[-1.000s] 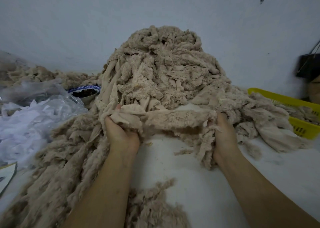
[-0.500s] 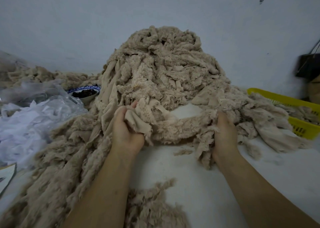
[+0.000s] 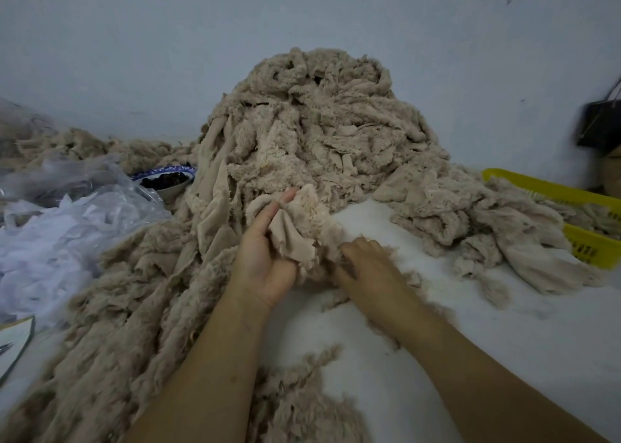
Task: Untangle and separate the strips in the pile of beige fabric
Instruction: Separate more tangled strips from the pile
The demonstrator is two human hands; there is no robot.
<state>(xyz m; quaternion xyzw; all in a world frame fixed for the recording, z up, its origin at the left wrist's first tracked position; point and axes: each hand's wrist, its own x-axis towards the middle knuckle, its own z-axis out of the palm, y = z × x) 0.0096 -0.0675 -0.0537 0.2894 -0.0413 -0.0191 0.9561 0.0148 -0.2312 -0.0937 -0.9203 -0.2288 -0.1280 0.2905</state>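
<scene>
A tall pile of beige fabric (image 3: 319, 133) is heaped on the white bench (image 3: 453, 341) against the wall, its long strips trailing down toward the near left. A bunched strip (image 3: 292, 237) is gripped in the upturned left hand (image 3: 265, 261), its length running from the palm away toward the pile. The right hand (image 3: 366, 264) is laid knuckles-up just beside it, its fingers (image 3: 361, 246) curled into frayed fabric with the tips hidden, so a grip cannot be told. Beige fabric is draped into a yellow basket (image 3: 591, 244). Dark bits are held in a blue-rimmed bowl (image 3: 168, 192).
</scene>
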